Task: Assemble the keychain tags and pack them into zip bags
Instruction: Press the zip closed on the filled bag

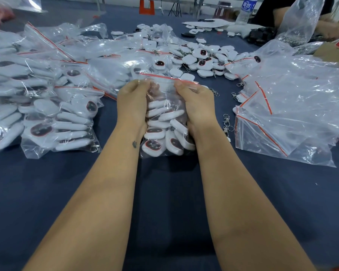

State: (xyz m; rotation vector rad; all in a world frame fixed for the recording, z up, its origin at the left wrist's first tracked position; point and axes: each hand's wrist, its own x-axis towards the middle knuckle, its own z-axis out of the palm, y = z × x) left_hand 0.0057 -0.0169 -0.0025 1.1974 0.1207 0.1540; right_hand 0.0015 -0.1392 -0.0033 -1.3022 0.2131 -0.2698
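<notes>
From the head camera, both hands hold one filled zip bag (165,122) standing on the desk (164,192). The left hand (132,100) and right hand (194,102) flank it, and their fingers (137,85) curl tightly over the upper part of the bag, pinching the plastic just under its red seal strip (164,76). White keychain tags (155,145) fill the bag below and between the fingers.

The desk is covered in dark blue cloth. Left of the fingers lie packed bags (57,122); right of them, a heap of empty bags (294,106); beyond them, loose tags (202,61). Loose metal clips (226,122) lie just right of the right hand. A water bottle (246,10) stands far off, near another person's arm (282,12).

The bag's long axis runs away from the person, with the seal at the far end.
</notes>
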